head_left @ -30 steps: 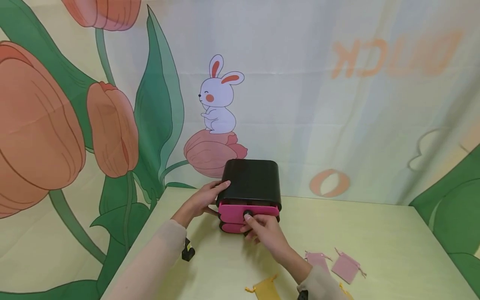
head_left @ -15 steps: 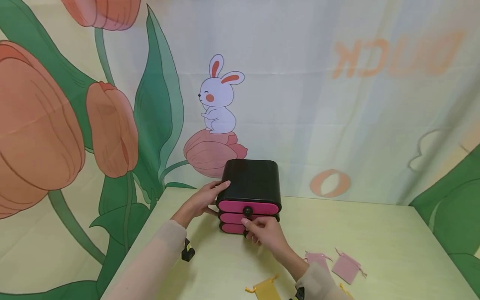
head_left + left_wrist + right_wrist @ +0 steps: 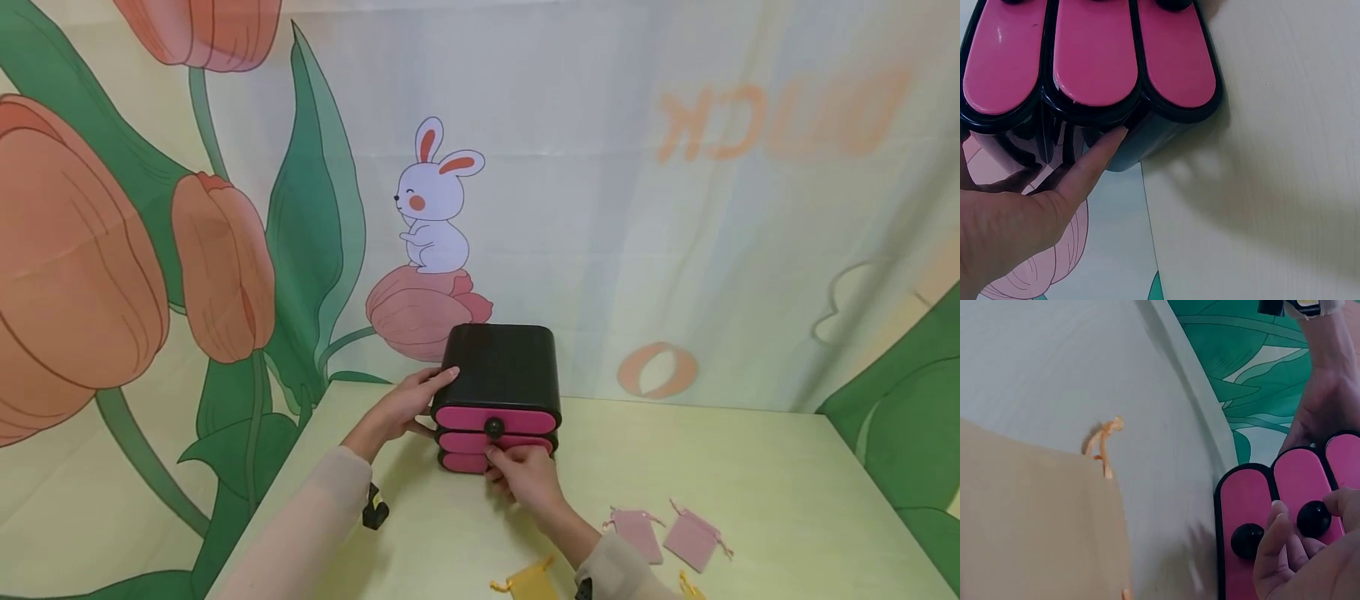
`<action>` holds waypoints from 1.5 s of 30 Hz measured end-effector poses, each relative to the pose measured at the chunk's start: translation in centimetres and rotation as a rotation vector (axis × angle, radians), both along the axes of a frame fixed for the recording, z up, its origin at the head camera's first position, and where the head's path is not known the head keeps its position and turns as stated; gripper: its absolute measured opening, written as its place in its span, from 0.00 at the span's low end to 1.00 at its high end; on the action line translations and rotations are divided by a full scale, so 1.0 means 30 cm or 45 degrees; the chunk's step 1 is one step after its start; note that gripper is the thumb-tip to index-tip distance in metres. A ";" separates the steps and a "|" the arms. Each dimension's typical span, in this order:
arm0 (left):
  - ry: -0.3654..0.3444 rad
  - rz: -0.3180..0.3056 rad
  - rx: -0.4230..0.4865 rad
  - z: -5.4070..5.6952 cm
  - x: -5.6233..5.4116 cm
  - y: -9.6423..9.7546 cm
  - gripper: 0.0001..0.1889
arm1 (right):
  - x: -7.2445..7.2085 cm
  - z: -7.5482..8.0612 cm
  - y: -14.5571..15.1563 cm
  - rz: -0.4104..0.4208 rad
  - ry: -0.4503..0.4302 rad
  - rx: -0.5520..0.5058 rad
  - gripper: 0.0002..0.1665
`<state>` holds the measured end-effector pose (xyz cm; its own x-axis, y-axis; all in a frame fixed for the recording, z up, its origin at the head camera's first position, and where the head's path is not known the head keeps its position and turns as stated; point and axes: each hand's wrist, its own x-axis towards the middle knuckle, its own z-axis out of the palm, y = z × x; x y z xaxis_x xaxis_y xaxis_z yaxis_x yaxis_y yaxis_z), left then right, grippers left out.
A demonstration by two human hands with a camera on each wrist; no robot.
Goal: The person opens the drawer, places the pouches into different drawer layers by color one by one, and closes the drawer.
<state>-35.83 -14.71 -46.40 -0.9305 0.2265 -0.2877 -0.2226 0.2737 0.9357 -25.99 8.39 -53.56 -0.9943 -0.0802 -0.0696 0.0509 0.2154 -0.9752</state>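
Left hand (image 3: pixel 405 404) spread flat along the side of a glossy black plastic drawer unit (image 3: pixel 502 362) with three pink fronts, thumb over its top edge, presumably bracing it against sliding. Right hand (image 3: pixel 531 479) pinches the round black middle knob (image 3: pixel 1314 519), likely the surest purchase on so smooth a front. Unit upright on the pale tabletop (image 3: pixel 765 467). Off right, two dusty-pink drawstring pouches (image 3: pixel 638 533); nearer, a yellow drawstring pouch (image 3: pixel 534 581) (cropped), perhaps placed to leave working room.
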 end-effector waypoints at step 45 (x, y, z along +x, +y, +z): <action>0.003 -0.011 -0.010 0.003 -0.003 -0.006 0.50 | 0.242 0.137 0.374 0.545 0.123 0.276 0.12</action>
<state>-35.92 -14.88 -46.31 -0.9293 0.2323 -0.2870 -0.2178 0.2826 0.9342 -18.72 19.61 -49.45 -0.8780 -0.4771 -0.0386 -0.1754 0.3958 -0.9014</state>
